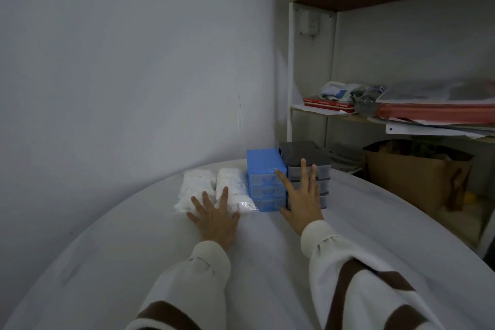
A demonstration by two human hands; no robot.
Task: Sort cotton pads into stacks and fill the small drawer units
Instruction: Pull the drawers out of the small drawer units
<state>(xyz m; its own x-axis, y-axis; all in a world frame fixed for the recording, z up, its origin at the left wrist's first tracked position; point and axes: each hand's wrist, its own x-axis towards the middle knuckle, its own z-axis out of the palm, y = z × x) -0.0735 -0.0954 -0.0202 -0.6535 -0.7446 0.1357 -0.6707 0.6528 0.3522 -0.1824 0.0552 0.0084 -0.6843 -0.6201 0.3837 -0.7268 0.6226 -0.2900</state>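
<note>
White cloth: covers the table (348,211) from the near edge to the wall.
Surroundings: shelving unit (290,61) at right, bearing red books (328,105), folders and loose papers; a brown cardboard box (409,177) on the floor below it.
Obstructions: the right hand (302,201) screens part of both drawer fronts; the left hand (214,218) screens the near ends of the packs.
Blue drawer unit (263,182): three drawers, all closed, at the far side of the table; contents not visible.
Grey drawer unit (308,166): stands touching the blue one on its right; drawers closed, translucent fronts, contents cannot be told.
Cotton pad packs (214,187): two clear plastic sleeves of white pads lying side by side, just left of the blue unit, the right pack against it.
Left hand: fingers spread, palm down, resting on the near ends of the packs.
Right hand: fingers spread and straight, raised before the drawer fronts; whether it touches them cannot be told.
Sleeves: cream with brown bands.
</note>
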